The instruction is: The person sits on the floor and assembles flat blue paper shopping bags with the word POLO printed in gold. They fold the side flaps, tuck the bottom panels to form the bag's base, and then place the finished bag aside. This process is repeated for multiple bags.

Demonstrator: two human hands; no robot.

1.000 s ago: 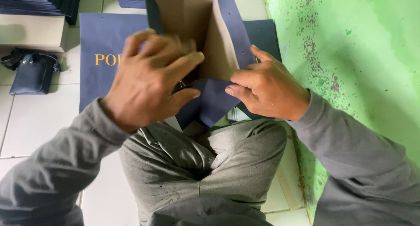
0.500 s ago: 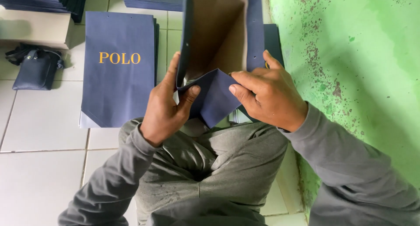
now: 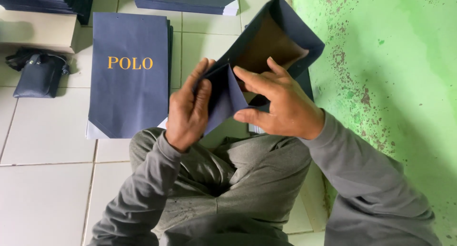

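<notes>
A navy paper bag (image 3: 281,36) with a brown inside is held up above my lap, its mouth open and tilted to the right. My left hand (image 3: 188,108) grips the folded bottom flap (image 3: 221,96) of the bag from the left. My right hand (image 3: 281,103) pinches the same flap from the right, fingers pointing left. Below the hands are my grey trousers (image 3: 228,174) and grey sleeves.
A stack of flat navy bags with gold lettering (image 3: 128,74) lies on the white tiled floor (image 3: 43,189) to the left. More stacks (image 3: 190,0) lie at the top. A small dark pouch (image 3: 40,74) and a beige box (image 3: 38,31) sit far left. A green wall (image 3: 390,74) stands at the right.
The bag has swung from upright to tilted right with its mouth open. My left hand moved from flat on the bag to gripping the bottom flap.
</notes>
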